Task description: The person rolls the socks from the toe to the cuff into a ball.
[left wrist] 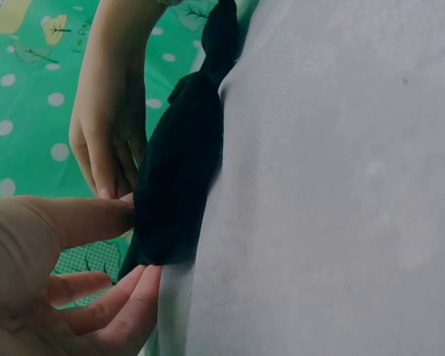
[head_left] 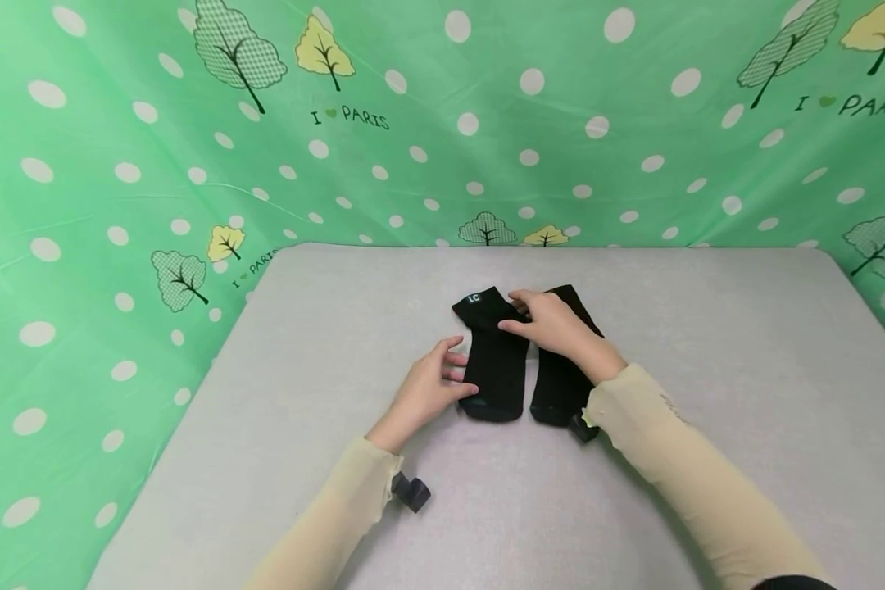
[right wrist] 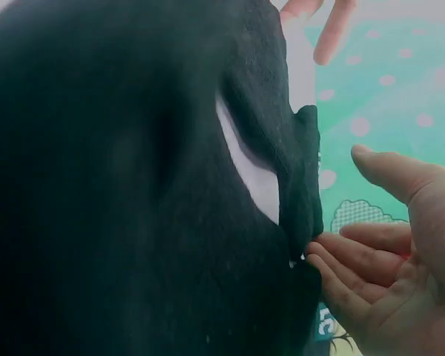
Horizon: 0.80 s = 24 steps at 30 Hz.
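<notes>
Two black ankle socks lie flat side by side on the table, toes toward me. The left sock [head_left: 496,369] has a small "LC" mark on its cuff, which angles off to the left. My left hand [head_left: 429,385] is at its left edge near the toe, thumb over the fabric and fingertips along the edge, fingers loosely spread. My right hand [head_left: 549,321] reaches over the right sock [head_left: 556,381], covering part of it. In the right wrist view, its straight fingers [right wrist: 356,271] touch the fabric by the cuffs, with the thumb apart.
The socks rest on a grey cloth-covered table [head_left: 302,352]. Green dotted fabric [head_left: 413,74] with printed trees hangs behind and at the sides. Small black devices sit at both wrists, one [head_left: 411,493] at the left sleeve and another [head_left: 583,428] beside the right sock's toe.
</notes>
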### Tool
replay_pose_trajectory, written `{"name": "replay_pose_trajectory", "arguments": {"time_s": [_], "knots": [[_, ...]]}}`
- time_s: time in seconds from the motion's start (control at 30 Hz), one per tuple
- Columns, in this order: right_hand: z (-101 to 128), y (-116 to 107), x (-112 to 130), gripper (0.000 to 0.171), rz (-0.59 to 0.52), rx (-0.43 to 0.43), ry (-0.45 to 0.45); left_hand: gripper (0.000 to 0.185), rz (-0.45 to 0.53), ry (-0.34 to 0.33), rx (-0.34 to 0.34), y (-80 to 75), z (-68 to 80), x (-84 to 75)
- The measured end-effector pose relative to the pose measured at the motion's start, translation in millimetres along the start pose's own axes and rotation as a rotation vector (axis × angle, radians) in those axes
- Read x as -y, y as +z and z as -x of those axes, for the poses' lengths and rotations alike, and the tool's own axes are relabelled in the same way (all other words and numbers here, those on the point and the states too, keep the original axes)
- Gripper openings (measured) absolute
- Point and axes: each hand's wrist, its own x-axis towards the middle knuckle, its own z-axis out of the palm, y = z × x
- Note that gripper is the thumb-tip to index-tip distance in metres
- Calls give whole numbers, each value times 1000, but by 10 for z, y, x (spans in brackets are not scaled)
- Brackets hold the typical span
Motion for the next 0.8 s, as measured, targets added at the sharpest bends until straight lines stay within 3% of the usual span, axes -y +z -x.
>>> {"name": "replay_pose_trajectory", "arguments": {"time_s": [0.33,0.6,0.8], "knots": [[-92,68,21,48,-115,-67,57,53,-81,68,0,5,36,-1],[-85,94,46,25,-179,-143,138,49,-69,28,-13,37,33,17],[-89,110,64,16,-223,-177,142,47,-62,20,-23,9,57,-20]]}}
